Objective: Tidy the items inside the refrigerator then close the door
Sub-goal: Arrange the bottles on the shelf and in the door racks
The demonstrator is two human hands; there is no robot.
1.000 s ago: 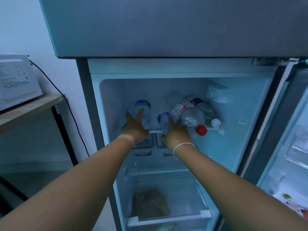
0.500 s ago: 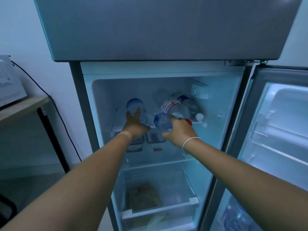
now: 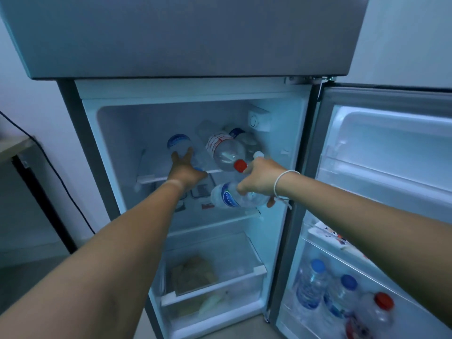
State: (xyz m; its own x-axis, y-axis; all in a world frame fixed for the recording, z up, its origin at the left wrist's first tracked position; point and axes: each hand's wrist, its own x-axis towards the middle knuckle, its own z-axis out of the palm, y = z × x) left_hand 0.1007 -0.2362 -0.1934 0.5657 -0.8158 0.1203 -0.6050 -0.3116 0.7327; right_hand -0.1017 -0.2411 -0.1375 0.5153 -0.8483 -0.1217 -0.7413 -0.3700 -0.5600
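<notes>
White wall is sitting behind an open refrigerator | left hand is spreading open against a bottle lying on the shelf | right hand is gripping a blue-label bottle below that shelf | door is hanging open, bottles standing inside.

Dim bluish room, pale wall

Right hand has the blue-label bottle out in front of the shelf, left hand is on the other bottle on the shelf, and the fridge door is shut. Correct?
Not quite: the head view shows the fridge door open. The rest holds: the right hand grips the blue-label bottle in front of the shelf, and the left hand is on the other bottle.
</notes>
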